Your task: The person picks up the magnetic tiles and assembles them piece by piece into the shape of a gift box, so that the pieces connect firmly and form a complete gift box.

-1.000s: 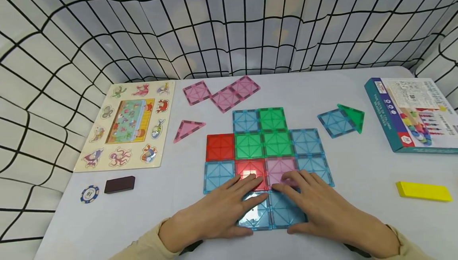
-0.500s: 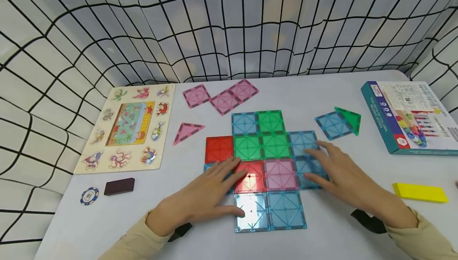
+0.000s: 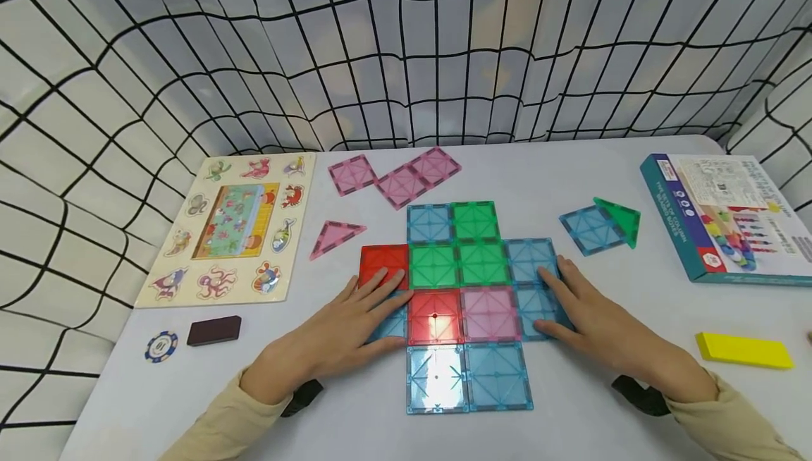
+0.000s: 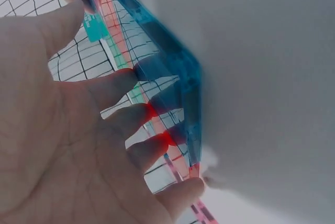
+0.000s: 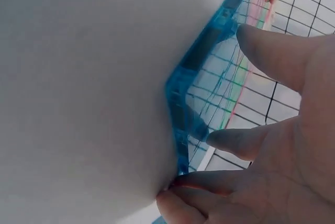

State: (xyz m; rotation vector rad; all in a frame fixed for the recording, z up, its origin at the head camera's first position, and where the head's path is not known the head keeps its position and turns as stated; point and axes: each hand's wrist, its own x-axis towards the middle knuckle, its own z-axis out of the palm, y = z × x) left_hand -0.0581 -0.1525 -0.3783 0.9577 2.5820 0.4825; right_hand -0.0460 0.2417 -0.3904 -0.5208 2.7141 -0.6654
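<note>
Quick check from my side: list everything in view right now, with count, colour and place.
Joined tile mat: twelve squares, blue, green, red, pink; table centre.
Loose pink tiles: three squares, one triangle; behind the mat, left.
Blue square with green triangle: right of mat.
Animal puzzle board: far left.
Poker chip, dark block: front left.
Toy box: right edge.
Yellow block: front right.
Left hand, right hand: flat on mat's sides.

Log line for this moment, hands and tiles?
left hand: flat on red tile and blue tile | right hand: flat on right blue tiles | tile sheet: flat on table
</note>
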